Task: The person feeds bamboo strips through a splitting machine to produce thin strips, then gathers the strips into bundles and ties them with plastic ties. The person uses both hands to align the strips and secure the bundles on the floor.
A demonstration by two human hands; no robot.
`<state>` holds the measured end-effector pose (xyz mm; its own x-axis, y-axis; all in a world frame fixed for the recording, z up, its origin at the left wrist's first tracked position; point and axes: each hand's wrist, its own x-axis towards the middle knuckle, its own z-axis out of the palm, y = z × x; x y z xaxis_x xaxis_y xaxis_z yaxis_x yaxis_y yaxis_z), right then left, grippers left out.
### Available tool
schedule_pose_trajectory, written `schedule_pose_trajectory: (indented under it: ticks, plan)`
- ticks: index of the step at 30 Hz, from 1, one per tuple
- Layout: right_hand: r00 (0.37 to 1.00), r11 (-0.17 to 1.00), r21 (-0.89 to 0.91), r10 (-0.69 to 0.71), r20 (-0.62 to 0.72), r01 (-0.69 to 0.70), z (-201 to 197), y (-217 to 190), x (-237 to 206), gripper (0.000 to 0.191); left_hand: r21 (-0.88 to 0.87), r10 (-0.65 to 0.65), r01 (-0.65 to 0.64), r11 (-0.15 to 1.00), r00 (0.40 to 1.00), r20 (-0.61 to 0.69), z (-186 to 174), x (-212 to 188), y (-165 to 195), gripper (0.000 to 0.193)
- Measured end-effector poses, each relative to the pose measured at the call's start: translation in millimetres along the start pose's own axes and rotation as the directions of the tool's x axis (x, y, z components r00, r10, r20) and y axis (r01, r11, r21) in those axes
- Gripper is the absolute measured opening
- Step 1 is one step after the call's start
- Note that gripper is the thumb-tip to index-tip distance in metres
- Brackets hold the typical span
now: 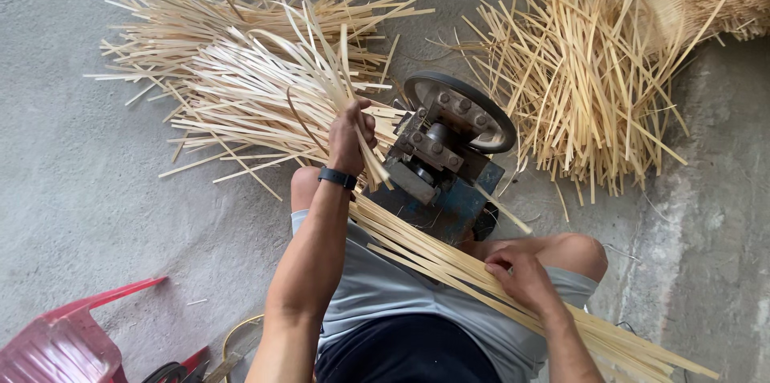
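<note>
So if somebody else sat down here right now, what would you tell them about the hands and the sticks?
Left hand: gripping a bunch of thin bamboo strips above the small machine.
Right hand: resting on a long strip bundle across the lap.
Loose strips pile lies on the floor left of the machine, another pile to its right.
How many have gone through cannot be told.

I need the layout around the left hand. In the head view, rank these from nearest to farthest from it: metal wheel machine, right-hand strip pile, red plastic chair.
From the left hand:
1. Metal wheel machine, just beside it.
2. Right-hand strip pile, beyond the machine.
3. Red plastic chair, bottom-left corner.
</note>
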<state>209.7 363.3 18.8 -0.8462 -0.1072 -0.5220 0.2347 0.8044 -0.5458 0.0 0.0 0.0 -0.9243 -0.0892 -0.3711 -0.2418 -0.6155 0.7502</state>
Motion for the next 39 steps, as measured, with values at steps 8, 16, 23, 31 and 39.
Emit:
schedule_pose_trajectory:
  ticks: [8, 16, 23, 31, 39]
  plan:
    - [0.976, 0.981, 0.141, 0.154, -0.155, -0.132, 54, -7, -18, 0.021, -0.163, 0.057, -0.048, 0.985, 0.997, 0.049, -91, -19, 57, 0.038]
    - [0.814, 0.939, -0.212, 0.106, -0.571, -0.272, 62, 4, -53, 0.024, -0.037, 0.115, -0.116, 0.993, 0.993, -0.026, -183, -33, 83, 0.042]
    - [0.724, 0.982, -0.179, -0.077, -0.685, -0.066, 92, -19, -22, 0.024, 0.035, 0.068, -0.066, 0.997, 0.996, -0.061, -189, -15, 61, 0.043]
    - [0.771, 0.967, -0.255, -0.177, -0.611, 0.020, 135, -44, 47, 0.031, 0.212, 0.062, -0.048, 0.976, 0.996, -0.063, -156, -8, 18, 0.064]
    - [0.798, 0.959, -0.268, -0.232, -0.555, 0.093, 89, -37, 16, 0.032, 0.225, 0.040, -0.037, 0.974, 0.999, -0.008, -101, -30, -5, 0.068]
